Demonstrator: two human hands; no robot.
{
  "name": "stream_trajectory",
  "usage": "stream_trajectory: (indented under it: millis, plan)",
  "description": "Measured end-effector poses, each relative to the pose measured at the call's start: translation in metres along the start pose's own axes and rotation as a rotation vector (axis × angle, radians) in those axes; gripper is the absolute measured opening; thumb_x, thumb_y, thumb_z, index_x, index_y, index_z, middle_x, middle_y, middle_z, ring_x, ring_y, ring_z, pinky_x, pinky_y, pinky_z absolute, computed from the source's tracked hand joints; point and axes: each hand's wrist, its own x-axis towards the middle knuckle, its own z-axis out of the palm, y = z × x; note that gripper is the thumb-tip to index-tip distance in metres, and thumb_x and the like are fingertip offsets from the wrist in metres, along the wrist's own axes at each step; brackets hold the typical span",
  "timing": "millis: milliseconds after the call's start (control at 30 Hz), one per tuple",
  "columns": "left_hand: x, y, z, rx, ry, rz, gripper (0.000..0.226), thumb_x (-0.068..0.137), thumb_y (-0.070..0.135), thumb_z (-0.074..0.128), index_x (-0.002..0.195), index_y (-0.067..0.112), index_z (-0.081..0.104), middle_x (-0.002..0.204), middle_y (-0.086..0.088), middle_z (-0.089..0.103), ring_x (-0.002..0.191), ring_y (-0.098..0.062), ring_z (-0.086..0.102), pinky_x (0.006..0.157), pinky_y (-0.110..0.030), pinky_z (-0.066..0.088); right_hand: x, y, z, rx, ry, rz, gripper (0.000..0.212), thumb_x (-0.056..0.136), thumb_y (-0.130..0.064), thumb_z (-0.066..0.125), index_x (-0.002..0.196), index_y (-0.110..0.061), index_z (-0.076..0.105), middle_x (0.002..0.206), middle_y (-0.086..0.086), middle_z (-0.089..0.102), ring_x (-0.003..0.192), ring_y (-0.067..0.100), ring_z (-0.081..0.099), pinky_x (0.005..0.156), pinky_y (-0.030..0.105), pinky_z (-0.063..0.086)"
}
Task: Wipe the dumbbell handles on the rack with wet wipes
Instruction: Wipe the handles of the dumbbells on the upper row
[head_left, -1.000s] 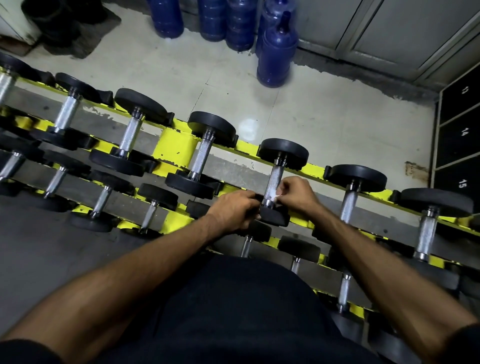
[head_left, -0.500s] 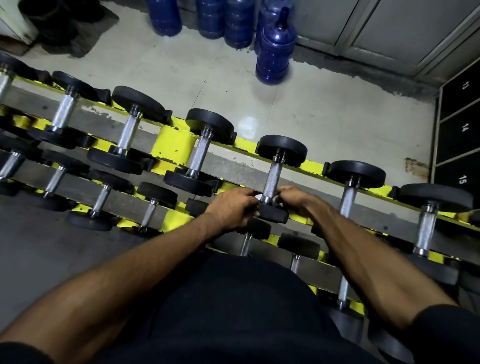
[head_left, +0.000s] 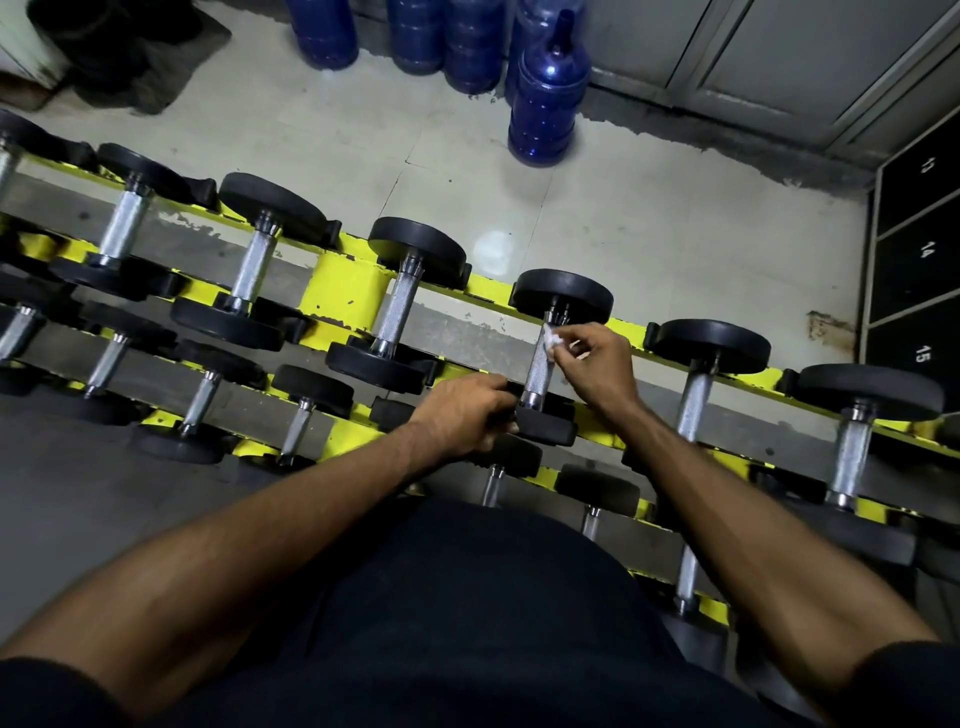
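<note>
Right hand (head_left: 597, 364) pinches a soft, limp wipe (head_left: 551, 340) against the stiff steel handle (head_left: 540, 369) while the left hand (head_left: 467, 415) grips the heavy dumbbell's near end.

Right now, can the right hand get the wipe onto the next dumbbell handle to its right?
Probably yes. The right hand pinches the wet wipe on the current handle, and the next handle lies bare beside it on the same rack tier, uncovered.

Standing on the pale tiled floor (head_left: 649, 228) by the grey wall panels (head_left: 779, 57): blue water jugs (head_left: 548, 98). Showing numbers 13, 14, 15: black lockers (head_left: 919, 249). Lying top left: dark mat (head_left: 156, 62).
</note>
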Motion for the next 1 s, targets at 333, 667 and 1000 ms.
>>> stream_trajectory:
  millis: [333, 667, 1000]
  plan:
    - [-0.002, 0.001, 0.001, 0.031, 0.036, 0.023, 0.02, 0.091, 0.037, 0.069, 0.09, 0.017, 0.07, 0.092, 0.0, 0.059, 0.081, -0.019, 0.058, 0.063, -0.027, 0.042, 0.012, -0.01, -0.003, -0.593, -0.223, -0.399, 0.015, 0.09, -0.023, 0.066, 0.102, -0.016, 0.072, 0.099, 0.003, 0.061, 0.075, 0.027, 0.062, 0.055, 0.03, 0.046]
    - [-0.001, -0.008, -0.003, 0.038, -0.043, 0.083, 0.013, 0.088, 0.029, 0.071, 0.099, 0.022, 0.074, 0.096, 0.002, 0.059, 0.082, -0.018, 0.061, 0.064, -0.024, 0.041, 0.022, -0.03, -0.001, -0.97, -0.338, -0.522, 0.017, 0.089, -0.015, 0.064, 0.104, -0.008, 0.068, 0.106, 0.009, 0.053, 0.087, 0.028, 0.058, 0.055, 0.032, 0.035]
    - [-0.005, -0.006, 0.001, 0.093, 0.015, 0.113, 0.008, 0.088, 0.024, 0.074, 0.093, 0.019, 0.072, 0.088, 0.0, 0.058, 0.077, -0.017, 0.059, 0.061, -0.024, 0.037, 0.018, -0.027, 0.008, -0.806, -0.271, -0.467, 0.021, 0.092, -0.03, 0.064, 0.098, -0.013, 0.074, 0.095, 0.005, 0.06, 0.089, 0.026, 0.057, 0.061, 0.032, 0.042]
